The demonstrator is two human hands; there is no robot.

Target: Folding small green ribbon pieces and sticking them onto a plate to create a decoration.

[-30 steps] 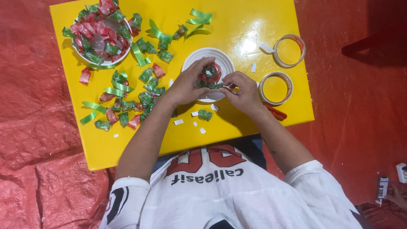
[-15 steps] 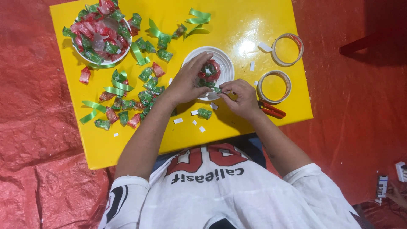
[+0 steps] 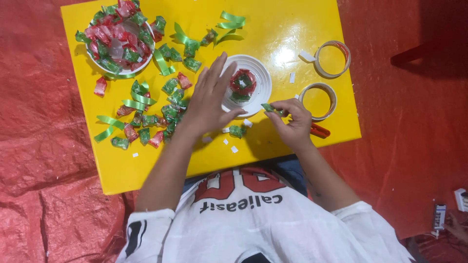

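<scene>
My left hand [image 3: 208, 100] lies flat with spread fingers on the left rim of a small white plate [image 3: 262, 73] on the yellow table [image 3: 273, 29]. A ring of red and green wrapped candies [image 3: 243, 84] sits in the middle of that plate. My right hand [image 3: 292, 122] is just right of the plate, near the table's front edge, and pinches a green wrapped candy [image 3: 268, 107] at its fingertips.
A white bowl of red and green candies [image 3: 117, 36] stands at the far left. Loose candies and green ribbon strips [image 3: 146, 114] lie left of my left hand. Two tape rolls [image 3: 331, 58] [image 3: 318, 101] and a red tool [image 3: 320, 130] are on the right. Red sheeting covers the floor.
My left hand has slid off the plate's middle to its left rim with fingers spread. My right hand has drawn back from the plate, holding a green candy.
</scene>
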